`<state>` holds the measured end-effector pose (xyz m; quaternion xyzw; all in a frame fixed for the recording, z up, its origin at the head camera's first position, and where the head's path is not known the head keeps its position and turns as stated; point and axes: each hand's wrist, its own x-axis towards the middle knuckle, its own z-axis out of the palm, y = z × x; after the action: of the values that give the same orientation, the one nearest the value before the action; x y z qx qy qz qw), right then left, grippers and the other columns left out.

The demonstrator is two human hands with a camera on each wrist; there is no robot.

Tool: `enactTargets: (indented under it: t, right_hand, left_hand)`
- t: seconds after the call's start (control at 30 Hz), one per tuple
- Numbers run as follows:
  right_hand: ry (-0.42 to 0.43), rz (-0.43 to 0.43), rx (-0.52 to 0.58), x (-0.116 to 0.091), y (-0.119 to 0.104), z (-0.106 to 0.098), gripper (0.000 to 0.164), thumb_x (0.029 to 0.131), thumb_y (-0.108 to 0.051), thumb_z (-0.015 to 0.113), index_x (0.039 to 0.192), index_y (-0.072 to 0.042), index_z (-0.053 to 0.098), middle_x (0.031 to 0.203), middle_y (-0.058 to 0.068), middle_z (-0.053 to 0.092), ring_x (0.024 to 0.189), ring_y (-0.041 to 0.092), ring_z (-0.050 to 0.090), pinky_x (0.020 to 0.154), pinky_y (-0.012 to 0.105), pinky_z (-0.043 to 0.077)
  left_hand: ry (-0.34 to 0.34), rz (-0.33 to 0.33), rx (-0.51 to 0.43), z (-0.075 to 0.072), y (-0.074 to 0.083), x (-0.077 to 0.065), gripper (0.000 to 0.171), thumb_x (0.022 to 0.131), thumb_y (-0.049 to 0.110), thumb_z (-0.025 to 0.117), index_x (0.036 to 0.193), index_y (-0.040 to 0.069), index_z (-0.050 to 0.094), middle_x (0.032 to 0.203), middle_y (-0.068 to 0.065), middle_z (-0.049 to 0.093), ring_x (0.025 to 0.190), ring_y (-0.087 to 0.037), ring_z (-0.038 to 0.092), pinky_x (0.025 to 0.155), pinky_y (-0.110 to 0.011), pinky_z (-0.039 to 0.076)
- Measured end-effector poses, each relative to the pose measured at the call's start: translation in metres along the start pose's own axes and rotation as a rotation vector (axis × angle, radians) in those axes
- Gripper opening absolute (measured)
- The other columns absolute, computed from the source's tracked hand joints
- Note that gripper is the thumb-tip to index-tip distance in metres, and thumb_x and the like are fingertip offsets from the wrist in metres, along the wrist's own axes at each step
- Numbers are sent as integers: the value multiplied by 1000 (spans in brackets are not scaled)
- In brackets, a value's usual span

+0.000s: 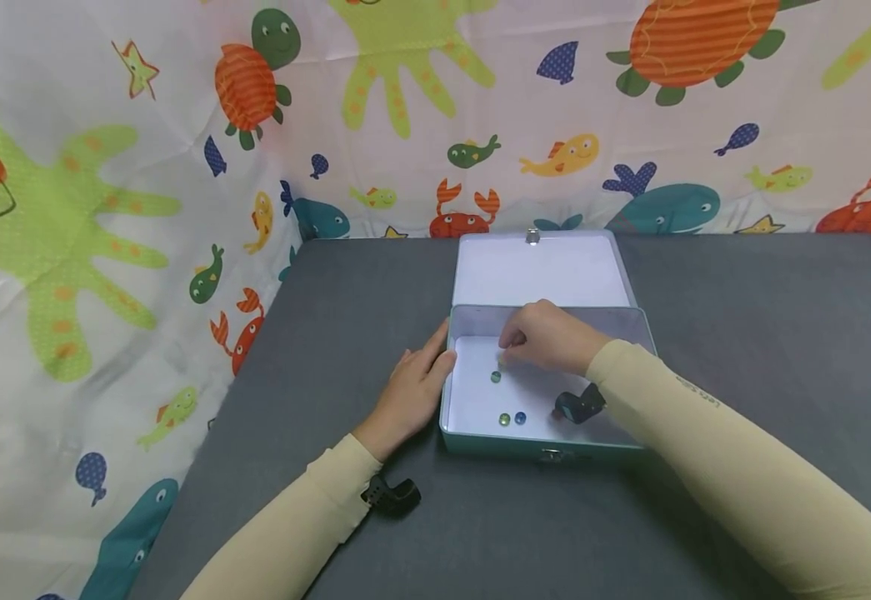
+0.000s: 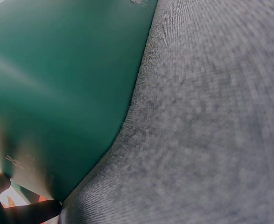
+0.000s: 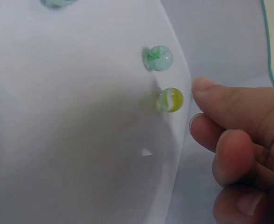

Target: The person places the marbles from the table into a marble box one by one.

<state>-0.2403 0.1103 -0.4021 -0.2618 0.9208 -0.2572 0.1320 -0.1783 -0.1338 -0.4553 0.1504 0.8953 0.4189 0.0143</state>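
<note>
A green metal box (image 1: pixel 540 446) holds several glass marbles on its white floor. My right hand (image 1: pixel 543 337) reaches inside by the back left part, fingers curled with a gap between thumb and fingertips. Just off its thumb tip sits a yellow-and-white marble (image 3: pixel 172 99); a clear green marble (image 3: pixel 160 58) lies close beside that one. Nearer the front wall are a yellow-green marble (image 1: pixel 505 419) and a blue marble (image 1: pixel 521 418). My left hand (image 1: pixel 412 387) rests along the box's left side, fingers extended against the wall.
The box's lid (image 1: pixel 540 271) lies folded back behind it, with a metal latch (image 1: pixel 533 237) on its far edge. Grey cloth (image 1: pixel 360 292) covers the table. A curtain (image 1: pixel 420 183) printed with sea animals hangs at the back and left. Each wrist wears a small black camera.
</note>
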Motion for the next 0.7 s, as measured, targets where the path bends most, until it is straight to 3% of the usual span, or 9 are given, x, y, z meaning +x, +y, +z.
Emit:
enactTargets:
  t: [0.2, 0.4, 0.57, 0.7]
  right_hand:
    - [23, -25, 4, -3, -1, -3, 19, 89, -10, 84, 106, -2, 83, 97, 6, 79, 85, 16, 72, 83, 38, 63]
    - [113, -68, -20, -9, -7, -10, 17, 91, -10, 83, 106, -3, 83, 97, 5, 80, 85, 17, 70, 82, 39, 63]
    - [180, -73, -35, -23, -16, -26, 16, 92, -10, 82, 106, -3, 83, 97, 6, 80, 86, 19, 71, 82, 41, 63]
    - [220, -26, -43, -42, -17, -44, 17, 92, -11, 82, 107, -4, 83, 96, 6, 80, 87, 21, 70, 81, 42, 63]
  left_hand:
    - [5, -12, 11, 1, 3, -1, 61, 113, 48, 34, 168, 23, 29, 165, 2, 41, 154, -18, 37, 130, -55, 11]
    - [11, -29, 23, 1, 4, -1, 60, 113, 48, 34, 168, 24, 30, 165, 1, 42, 153, -18, 38, 130, -54, 12]
    - [19, -31, 29, 2, 3, -1, 60, 113, 47, 34, 168, 23, 31, 164, 0, 43, 152, -19, 39, 130, -55, 13]
    - [27, -25, 33, 3, 2, -1, 60, 113, 47, 35, 167, 22, 31, 163, -1, 44, 152, -21, 41, 130, -55, 14]
